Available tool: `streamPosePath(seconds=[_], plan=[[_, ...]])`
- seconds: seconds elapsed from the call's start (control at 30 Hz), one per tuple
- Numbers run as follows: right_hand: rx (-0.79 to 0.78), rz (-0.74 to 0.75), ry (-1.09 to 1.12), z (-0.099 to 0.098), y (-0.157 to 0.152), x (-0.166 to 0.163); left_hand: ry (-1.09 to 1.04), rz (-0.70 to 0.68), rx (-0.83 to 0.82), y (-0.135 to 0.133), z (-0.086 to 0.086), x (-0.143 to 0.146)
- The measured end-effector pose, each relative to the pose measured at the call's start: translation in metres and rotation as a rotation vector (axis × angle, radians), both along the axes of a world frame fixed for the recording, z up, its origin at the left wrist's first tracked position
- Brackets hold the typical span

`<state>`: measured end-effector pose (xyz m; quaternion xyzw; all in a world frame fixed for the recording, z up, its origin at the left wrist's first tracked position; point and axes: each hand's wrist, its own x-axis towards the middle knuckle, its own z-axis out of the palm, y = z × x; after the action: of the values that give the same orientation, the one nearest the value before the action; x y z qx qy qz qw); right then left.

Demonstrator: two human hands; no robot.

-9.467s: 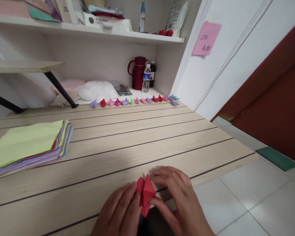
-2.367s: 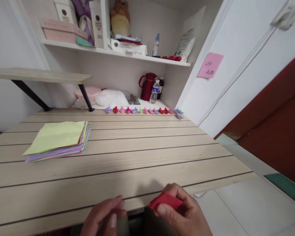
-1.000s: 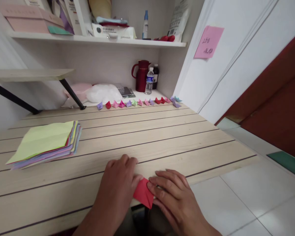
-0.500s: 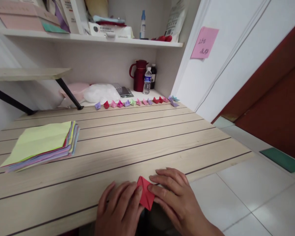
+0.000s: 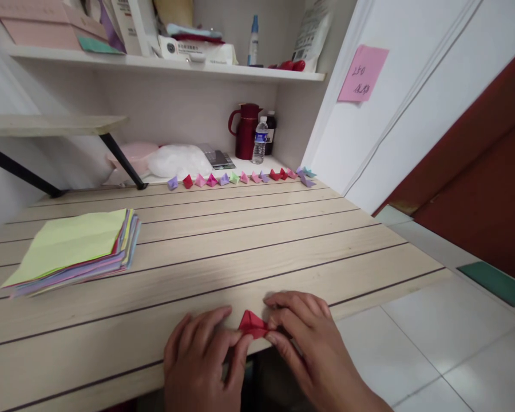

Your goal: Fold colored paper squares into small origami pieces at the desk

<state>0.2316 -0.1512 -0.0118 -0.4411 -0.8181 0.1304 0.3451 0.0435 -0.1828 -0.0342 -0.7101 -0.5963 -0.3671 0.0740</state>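
A small folded red paper piece (image 5: 252, 324) lies at the near edge of the wooden table (image 5: 223, 257). My left hand (image 5: 201, 357) pinches its left side with fingers bent. My right hand (image 5: 302, 337) presses and grips its right side, fingers curled over it. Most of the red paper is hidden under the fingertips. A stack of coloured paper sheets (image 5: 75, 249), light green on top, rests at the left of the table.
A row of several small folded paper shapes (image 5: 240, 177) lines the table's far edge. Behind it stand a dark red jug (image 5: 244, 130) and a water bottle (image 5: 260, 140). A shelf (image 5: 163, 63) with boxes hangs above. A pink note (image 5: 363, 73) sticks on the white wall. Tiled floor lies to the right.
The red paper, a flat diamond half a second ago, is now folded smaller and lower between my fingertips. Both hands have closed in on it at the table edge.
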Motion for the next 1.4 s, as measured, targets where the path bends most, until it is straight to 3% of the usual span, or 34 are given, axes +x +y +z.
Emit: streamPosePath(seconds=[0.23, 0.5, 0.7, 0.83, 1.03, 1.17, 1.27, 1.4], plan=[[-0.034, -0.052, -0.052, 0.004, 0.005, -0.008, 0.054, 0.077, -0.035, 0.0, 0.004, 0.008], [0.073, -0.158, -0.27, 0.002, 0.009, -0.018, 0.208, 0.118, -0.038, 0.004, 0.003, 0.005], [0.106, -0.168, -0.263, -0.004, 0.007, -0.018, 0.24, 0.148, -0.041, 0.007, 0.006, 0.007], [0.08, -0.098, -0.241, -0.001, 0.008, -0.018, 0.274, 0.08, -0.01, 0.005, 0.0, -0.004], [0.074, -0.069, -0.25, 0.006, 0.012, -0.02, 0.224, -0.077, 0.255, -0.004, -0.013, -0.006], [0.055, -0.06, -0.194, 0.002, 0.011, -0.018, 0.372, -0.092, 0.157, -0.005, -0.016, 0.001], [0.115, -0.028, -0.116, -0.004, 0.007, -0.01, 0.41, -0.064, 0.078, -0.006, -0.018, 0.001], [0.341, -0.081, -0.172, -0.017, -0.004, 0.005, 0.461, -0.038, 0.05, -0.009, -0.02, 0.001]])
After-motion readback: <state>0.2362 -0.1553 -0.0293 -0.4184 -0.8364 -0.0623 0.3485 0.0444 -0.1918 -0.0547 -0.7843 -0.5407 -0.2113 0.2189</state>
